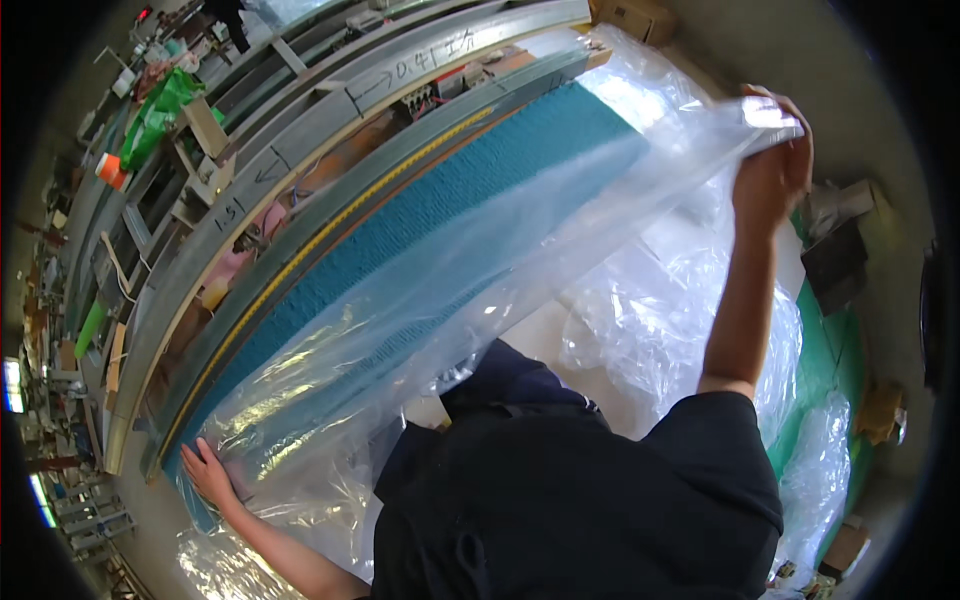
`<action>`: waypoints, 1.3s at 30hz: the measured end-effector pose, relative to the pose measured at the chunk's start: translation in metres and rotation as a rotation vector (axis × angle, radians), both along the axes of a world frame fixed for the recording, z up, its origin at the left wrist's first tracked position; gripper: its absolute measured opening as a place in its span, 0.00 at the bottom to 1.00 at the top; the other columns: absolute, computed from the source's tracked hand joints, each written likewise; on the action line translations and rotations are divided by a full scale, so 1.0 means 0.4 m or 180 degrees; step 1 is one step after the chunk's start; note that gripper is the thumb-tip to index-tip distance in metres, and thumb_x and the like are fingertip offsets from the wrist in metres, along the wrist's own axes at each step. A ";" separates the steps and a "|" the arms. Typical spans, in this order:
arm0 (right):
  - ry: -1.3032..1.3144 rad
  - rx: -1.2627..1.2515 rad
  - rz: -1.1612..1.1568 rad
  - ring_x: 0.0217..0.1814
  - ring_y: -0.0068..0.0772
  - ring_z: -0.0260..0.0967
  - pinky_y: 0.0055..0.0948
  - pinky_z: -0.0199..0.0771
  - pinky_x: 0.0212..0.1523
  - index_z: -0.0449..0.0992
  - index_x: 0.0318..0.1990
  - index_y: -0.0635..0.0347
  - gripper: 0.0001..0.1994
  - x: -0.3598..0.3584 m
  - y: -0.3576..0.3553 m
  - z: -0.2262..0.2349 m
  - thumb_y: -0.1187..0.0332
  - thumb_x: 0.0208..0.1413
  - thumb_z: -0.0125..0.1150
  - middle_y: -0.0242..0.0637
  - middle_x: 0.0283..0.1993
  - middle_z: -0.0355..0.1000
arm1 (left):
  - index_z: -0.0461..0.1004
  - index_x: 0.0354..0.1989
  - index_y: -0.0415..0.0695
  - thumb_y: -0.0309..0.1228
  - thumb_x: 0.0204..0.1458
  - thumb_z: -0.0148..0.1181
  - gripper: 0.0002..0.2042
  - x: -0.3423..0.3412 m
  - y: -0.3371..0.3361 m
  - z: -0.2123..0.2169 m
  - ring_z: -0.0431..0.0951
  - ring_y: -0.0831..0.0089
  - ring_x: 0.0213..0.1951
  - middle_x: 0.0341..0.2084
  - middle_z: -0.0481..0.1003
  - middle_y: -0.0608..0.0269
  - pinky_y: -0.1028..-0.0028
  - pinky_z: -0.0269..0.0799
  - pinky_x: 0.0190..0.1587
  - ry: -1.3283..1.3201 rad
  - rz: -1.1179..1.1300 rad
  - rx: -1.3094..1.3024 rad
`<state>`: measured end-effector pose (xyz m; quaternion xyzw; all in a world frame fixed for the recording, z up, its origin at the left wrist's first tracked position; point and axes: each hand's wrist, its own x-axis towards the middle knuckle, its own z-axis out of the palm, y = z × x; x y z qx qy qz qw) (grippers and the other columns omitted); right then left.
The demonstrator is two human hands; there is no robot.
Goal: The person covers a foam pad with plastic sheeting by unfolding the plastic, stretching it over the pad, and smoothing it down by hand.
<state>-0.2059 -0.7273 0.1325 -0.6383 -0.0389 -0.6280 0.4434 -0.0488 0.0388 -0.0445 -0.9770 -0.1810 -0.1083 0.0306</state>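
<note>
A sheet of clear plastic film (530,265) stretches slantwise across a long bench top covered with textured teal material (430,205). My right hand (778,155) is raised at the upper right, fingers closed round the bunched edge of the film and holding it up off the bench. At the bench's left end, my left hand (208,474) lies flat with its fingers spread, pressing on the film and the teal cover near the corner. A yellow measuring strip (345,215) runs along the far edge of the teal top.
Beyond the bench run long metal rails (285,150) with handwritten marks. A green bag (160,112) and an orange roll (111,172) sit at the far left. Crumpled clear plastic (650,320) covers the floor on the right, beside green sheeting (835,350) and cardboard boxes (635,18).
</note>
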 end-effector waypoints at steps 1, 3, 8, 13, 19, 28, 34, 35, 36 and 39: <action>0.0294 0.0102 -0.0277 0.36 0.28 0.71 0.26 0.72 0.37 0.71 0.44 0.63 0.09 0.035 -0.044 -0.009 0.76 0.59 0.44 0.40 0.34 0.73 | 0.55 0.61 0.44 0.55 0.56 0.38 0.32 0.004 0.001 -0.012 0.58 0.55 0.60 0.60 0.57 0.50 0.60 0.53 0.60 -0.0145 -0.0214 -0.0179; 0.1338 -0.0646 -0.1293 0.31 0.34 0.73 0.30 0.72 0.30 0.71 0.43 0.59 0.11 0.151 -0.230 -0.129 0.65 0.60 0.46 0.44 0.30 0.74 | 0.55 0.61 0.41 0.53 0.56 0.41 0.32 0.026 -0.019 -0.019 0.57 0.54 0.60 0.59 0.58 0.47 0.62 0.52 0.60 -0.0326 -0.0484 -0.0381; 0.4056 -0.1497 -0.2658 0.33 0.50 0.73 0.43 0.72 0.33 0.71 0.38 0.56 0.16 0.223 -0.259 -0.378 0.53 0.57 0.46 0.49 0.27 0.73 | 0.57 0.59 0.36 0.46 0.57 0.45 0.29 -0.016 -0.055 0.005 0.59 0.51 0.59 0.57 0.59 0.44 0.64 0.53 0.60 -0.0396 -0.0824 -0.0598; 0.5066 -0.1227 -0.3185 0.36 0.48 0.74 0.41 0.73 0.36 0.73 0.36 0.57 0.10 0.101 -0.325 -0.434 0.65 0.56 0.46 0.47 0.32 0.75 | 0.58 0.59 0.38 0.42 0.58 0.44 0.26 -0.037 -0.074 0.000 0.58 0.52 0.59 0.59 0.58 0.46 0.63 0.54 0.60 -0.0280 -0.1238 -0.0035; 0.5030 -0.1901 -0.3058 0.47 0.41 0.70 0.38 0.67 0.47 0.74 0.42 0.56 0.11 0.142 -0.237 -0.347 0.69 0.53 0.49 0.39 0.43 0.72 | 0.58 0.60 0.42 0.43 0.59 0.42 0.24 -0.044 -0.146 0.013 0.55 0.53 0.61 0.61 0.56 0.54 0.60 0.50 0.61 -0.0070 -0.1250 0.0249; 0.4358 -0.1863 -0.0680 0.68 0.43 0.47 0.32 0.48 0.64 0.57 0.61 0.57 0.24 0.392 -0.354 -0.490 0.61 0.57 0.43 0.46 0.65 0.52 | 0.70 0.50 0.44 0.40 0.47 0.59 0.22 -0.106 -0.244 0.104 0.64 0.56 0.55 0.52 0.67 0.54 0.62 0.58 0.57 -0.0474 -0.2111 -0.0854; 0.2709 -0.5229 -0.1558 0.70 0.46 0.40 0.41 0.43 0.68 0.49 0.63 0.54 0.23 0.437 -0.548 -0.612 0.70 0.60 0.39 0.39 0.69 0.45 | 0.68 0.53 0.49 0.48 0.55 0.45 0.22 -0.269 0.229 -0.014 0.59 0.59 0.60 0.56 0.64 0.61 0.58 0.46 0.62 -0.0970 0.0682 -0.0329; 0.2929 -0.5173 -0.1627 0.70 0.45 0.40 0.41 0.42 0.68 0.49 0.63 0.54 0.23 0.440 -0.550 -0.615 0.69 0.60 0.38 0.38 0.69 0.44 | 0.68 0.53 0.49 0.48 0.55 0.45 0.22 -0.262 0.253 -0.019 0.59 0.59 0.60 0.56 0.64 0.61 0.58 0.46 0.62 -0.1000 0.0725 -0.0334; 0.3159 -0.5117 -0.1701 0.70 0.44 0.39 0.41 0.41 0.68 0.48 0.63 0.53 0.22 0.437 -0.553 -0.611 0.68 0.61 0.37 0.37 0.69 0.43 | 0.66 0.55 0.51 0.50 0.55 0.42 0.23 -0.254 0.269 -0.026 0.57 0.60 0.61 0.57 0.62 0.63 0.57 0.43 0.63 -0.0905 0.0696 -0.0471; 0.4749 -0.4864 -0.2287 0.73 0.38 0.32 0.40 0.31 0.70 0.42 0.67 0.47 0.28 0.413 -0.526 -0.606 0.53 0.61 0.31 0.32 0.71 0.36 | 0.63 0.58 0.55 0.52 0.56 0.39 0.25 -0.199 0.294 -0.009 0.53 0.61 0.63 0.60 0.60 0.66 0.56 0.39 0.64 -0.0650 0.0729 -0.0621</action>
